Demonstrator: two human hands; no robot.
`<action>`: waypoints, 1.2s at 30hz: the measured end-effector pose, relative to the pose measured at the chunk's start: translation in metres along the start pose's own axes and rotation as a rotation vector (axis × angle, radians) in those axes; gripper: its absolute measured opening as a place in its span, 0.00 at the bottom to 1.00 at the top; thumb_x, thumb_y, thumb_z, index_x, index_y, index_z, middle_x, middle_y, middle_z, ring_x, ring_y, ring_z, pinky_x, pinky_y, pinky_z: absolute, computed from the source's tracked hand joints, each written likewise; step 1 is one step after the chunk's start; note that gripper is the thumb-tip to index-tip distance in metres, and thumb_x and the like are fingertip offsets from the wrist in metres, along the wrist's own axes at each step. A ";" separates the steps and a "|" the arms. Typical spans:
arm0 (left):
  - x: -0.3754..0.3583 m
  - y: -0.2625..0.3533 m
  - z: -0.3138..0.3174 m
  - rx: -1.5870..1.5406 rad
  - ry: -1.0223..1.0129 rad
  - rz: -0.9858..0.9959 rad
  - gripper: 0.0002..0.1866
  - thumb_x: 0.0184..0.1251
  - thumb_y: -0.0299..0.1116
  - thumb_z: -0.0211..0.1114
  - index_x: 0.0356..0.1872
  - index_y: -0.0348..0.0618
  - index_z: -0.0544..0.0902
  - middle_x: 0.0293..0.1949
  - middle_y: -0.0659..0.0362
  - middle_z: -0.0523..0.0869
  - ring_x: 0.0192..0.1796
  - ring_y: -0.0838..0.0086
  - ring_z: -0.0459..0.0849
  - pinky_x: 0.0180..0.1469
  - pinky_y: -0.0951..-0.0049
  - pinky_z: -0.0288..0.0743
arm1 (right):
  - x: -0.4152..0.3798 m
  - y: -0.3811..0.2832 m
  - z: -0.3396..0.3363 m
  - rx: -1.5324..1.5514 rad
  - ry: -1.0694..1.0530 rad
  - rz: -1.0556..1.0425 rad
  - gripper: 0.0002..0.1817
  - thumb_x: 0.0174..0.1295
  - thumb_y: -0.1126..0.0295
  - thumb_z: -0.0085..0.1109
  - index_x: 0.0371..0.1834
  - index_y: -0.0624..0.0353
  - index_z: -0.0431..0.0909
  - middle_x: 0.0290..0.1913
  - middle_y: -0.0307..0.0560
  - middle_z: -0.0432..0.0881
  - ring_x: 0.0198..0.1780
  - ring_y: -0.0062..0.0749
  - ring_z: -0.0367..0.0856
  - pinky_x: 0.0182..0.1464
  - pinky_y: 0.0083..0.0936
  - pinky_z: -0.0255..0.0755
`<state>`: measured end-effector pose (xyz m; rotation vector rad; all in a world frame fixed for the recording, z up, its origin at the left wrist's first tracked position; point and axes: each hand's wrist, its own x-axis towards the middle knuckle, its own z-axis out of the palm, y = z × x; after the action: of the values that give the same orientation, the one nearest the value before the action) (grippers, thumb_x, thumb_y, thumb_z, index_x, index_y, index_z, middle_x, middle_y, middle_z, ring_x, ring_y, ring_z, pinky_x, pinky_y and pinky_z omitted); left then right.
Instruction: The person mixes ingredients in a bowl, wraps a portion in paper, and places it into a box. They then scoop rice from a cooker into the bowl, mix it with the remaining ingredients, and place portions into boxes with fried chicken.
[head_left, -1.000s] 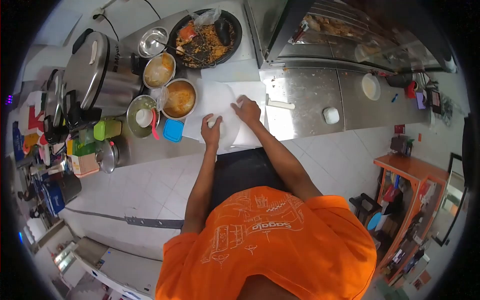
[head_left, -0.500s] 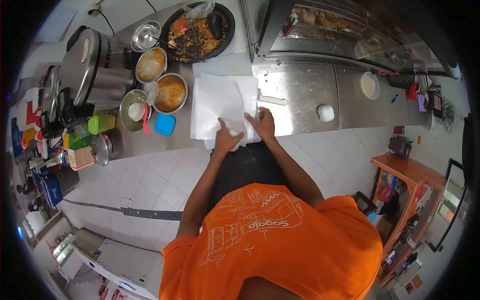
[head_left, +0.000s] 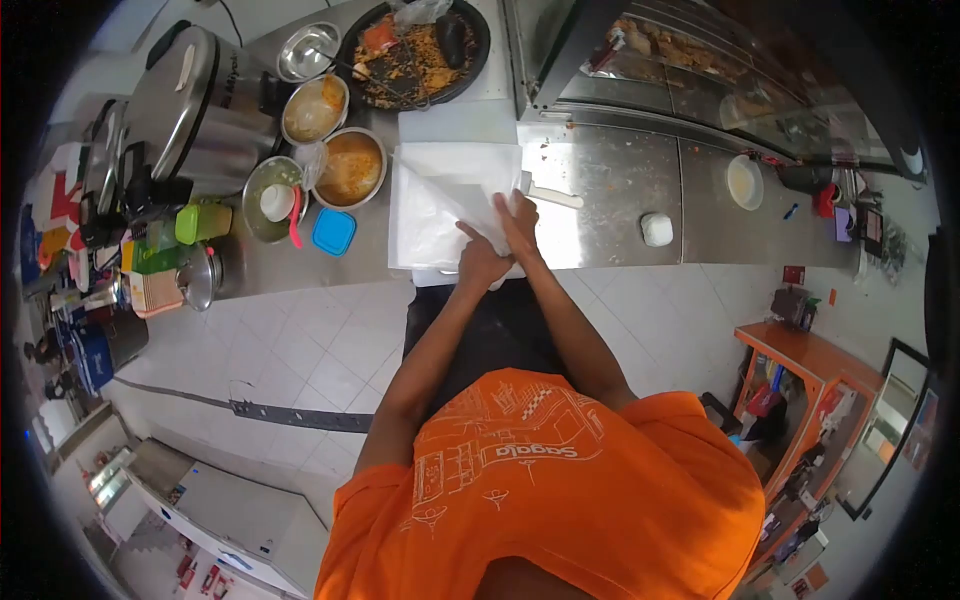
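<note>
White sheets of wrapping paper (head_left: 425,225) lie in a stack at the counter's front edge, the top sheet creased diagonally. My left hand (head_left: 484,262) is at the stack's lower right corner, index finger stretched over the paper and the other fingers curled round a folded part. Just above it, my right hand (head_left: 518,222) grips the sheet's right edge, its thumb pointing up along the paper. My hands are close together, the wrists nearly touching. Beside the right hand lies a knife with a white handle (head_left: 556,197), its blade end partly covered by the paper.
Left of the paper stand a bowl of orange-brown food (head_left: 352,170), a blue lid (head_left: 333,231) and a large steel cooker (head_left: 205,100). A black mortar (head_left: 415,60) sits behind. On the right are a small white bundle (head_left: 656,230), a white bowl (head_left: 744,183) and a glass display case (head_left: 690,70).
My left hand has moved right and up, closer to my right hand, which has shifted slightly up. The top sheet's fold has changed shape, and the camera view has shifted a little.
</note>
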<state>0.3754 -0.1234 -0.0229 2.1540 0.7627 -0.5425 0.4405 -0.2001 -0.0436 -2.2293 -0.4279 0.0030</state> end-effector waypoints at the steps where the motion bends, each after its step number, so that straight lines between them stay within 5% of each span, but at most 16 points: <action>1: -0.001 0.002 -0.004 0.027 -0.004 0.001 0.74 0.45 0.52 0.76 0.62 0.09 0.23 0.46 0.32 0.82 0.47 0.47 0.85 0.53 0.60 0.79 | 0.000 0.005 0.000 0.018 0.030 -0.003 0.42 0.53 0.47 0.68 0.62 0.71 0.68 0.53 0.70 0.75 0.55 0.62 0.74 0.60 0.44 0.68; 3: 0.005 0.000 -0.002 0.023 -0.032 -0.035 0.74 0.45 0.52 0.77 0.63 0.09 0.24 0.47 0.33 0.82 0.47 0.49 0.85 0.54 0.61 0.79 | 0.010 0.013 0.001 0.465 -0.076 0.435 0.45 0.46 0.48 0.73 0.61 0.71 0.69 0.55 0.70 0.75 0.56 0.59 0.75 0.60 0.44 0.68; 6: 0.023 -0.007 0.015 0.124 -0.057 0.042 0.72 0.47 0.53 0.75 0.65 0.12 0.26 0.48 0.34 0.83 0.47 0.52 0.86 0.54 0.61 0.79 | 0.020 -0.057 -0.052 0.296 -0.349 0.403 0.57 0.44 0.39 0.72 0.65 0.78 0.61 0.58 0.71 0.73 0.64 0.57 0.70 0.65 0.42 0.66; 11: 0.034 -0.005 0.026 0.305 -0.070 -0.008 0.71 0.52 0.60 0.69 0.67 0.17 0.23 0.49 0.37 0.83 0.47 0.56 0.87 0.52 0.62 0.80 | 0.016 -0.019 0.011 -0.060 -0.128 0.516 0.54 0.33 0.48 0.78 0.59 0.76 0.66 0.55 0.69 0.73 0.58 0.58 0.73 0.62 0.44 0.68; 20: 0.011 -0.003 0.016 0.057 0.020 -0.053 0.72 0.53 0.58 0.70 0.64 0.18 0.18 0.50 0.40 0.83 0.48 0.56 0.86 0.52 0.61 0.80 | 0.019 -0.019 0.022 -0.080 -0.083 0.428 0.47 0.40 0.55 0.74 0.59 0.76 0.66 0.56 0.69 0.74 0.60 0.58 0.73 0.62 0.42 0.69; 23: -0.002 0.004 0.004 0.066 0.019 -0.015 0.73 0.51 0.54 0.73 0.63 0.16 0.17 0.48 0.39 0.84 0.47 0.54 0.86 0.51 0.59 0.80 | 0.026 -0.027 0.004 0.130 -0.283 0.633 0.48 0.42 0.54 0.73 0.62 0.76 0.65 0.61 0.72 0.71 0.65 0.58 0.70 0.65 0.41 0.67; 26: 0.032 -0.042 0.046 -0.087 0.016 0.151 0.75 0.48 0.51 0.76 0.61 0.13 0.18 0.45 0.39 0.85 0.46 0.51 0.86 0.50 0.57 0.80 | 0.015 0.041 0.044 -0.074 -0.206 0.386 0.53 0.49 0.50 0.70 0.69 0.78 0.56 0.61 0.74 0.72 0.63 0.61 0.73 0.66 0.39 0.66; 28: 0.036 -0.067 0.050 -0.096 0.085 0.251 0.75 0.44 0.54 0.77 0.65 0.15 0.23 0.36 0.35 0.84 0.39 0.44 0.84 0.48 0.54 0.78 | 0.026 0.060 0.036 0.230 -0.372 0.450 0.46 0.57 0.57 0.68 0.68 0.80 0.56 0.63 0.72 0.70 0.64 0.52 0.71 0.67 0.36 0.64; 29: 0.000 -0.040 0.000 -0.075 -0.029 0.187 0.75 0.44 0.48 0.77 0.64 0.16 0.20 0.37 0.35 0.84 0.40 0.45 0.85 0.46 0.55 0.80 | 0.026 0.056 0.024 0.194 -0.389 0.342 0.43 0.58 0.59 0.67 0.67 0.79 0.58 0.62 0.71 0.72 0.63 0.51 0.72 0.67 0.35 0.64; 30: -0.017 -0.042 -0.023 -0.067 0.022 0.261 0.73 0.43 0.48 0.77 0.66 0.17 0.23 0.36 0.35 0.84 0.38 0.45 0.84 0.45 0.55 0.79 | 0.031 0.040 0.008 0.121 -0.335 0.331 0.43 0.57 0.57 0.68 0.66 0.78 0.60 0.63 0.70 0.72 0.63 0.50 0.72 0.66 0.35 0.65; 31: -0.045 -0.044 -0.062 -0.110 0.003 0.289 0.70 0.44 0.48 0.76 0.69 0.17 0.31 0.34 0.34 0.84 0.37 0.44 0.84 0.44 0.55 0.79 | 0.039 0.029 0.001 -0.267 -0.263 0.343 0.42 0.55 0.55 0.69 0.65 0.76 0.64 0.62 0.66 0.73 0.63 0.49 0.73 0.65 0.35 0.66; 33: -0.084 -0.079 -0.109 -0.226 0.056 0.377 0.60 0.46 0.49 0.75 0.71 0.20 0.48 0.36 0.33 0.84 0.40 0.44 0.84 0.47 0.56 0.78 | 0.049 0.028 -0.027 -0.119 -0.192 0.309 0.37 0.53 0.55 0.72 0.59 0.73 0.72 0.54 0.60 0.80 0.56 0.48 0.78 0.60 0.37 0.70; 34: -0.089 -0.118 -0.106 -0.270 0.255 0.499 0.56 0.47 0.50 0.75 0.72 0.29 0.54 0.42 0.32 0.83 0.43 0.49 0.85 0.50 0.60 0.78 | 0.050 0.012 -0.042 -0.091 -0.163 0.272 0.34 0.53 0.56 0.72 0.56 0.72 0.74 0.52 0.59 0.82 0.53 0.46 0.79 0.59 0.37 0.70; 36: -0.157 -0.159 -0.178 -0.565 0.107 0.344 0.44 0.50 0.48 0.75 0.68 0.41 0.68 0.50 0.40 0.83 0.51 0.58 0.84 0.54 0.65 0.76 | 0.054 -0.057 -0.079 -0.091 -0.244 0.275 0.30 0.56 0.60 0.69 0.56 0.70 0.75 0.53 0.60 0.80 0.54 0.44 0.78 0.60 0.36 0.69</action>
<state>0.1766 0.0452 0.0950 1.7334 0.5044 -0.0191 0.4857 -0.2100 0.0579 -2.3700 -0.2524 0.4120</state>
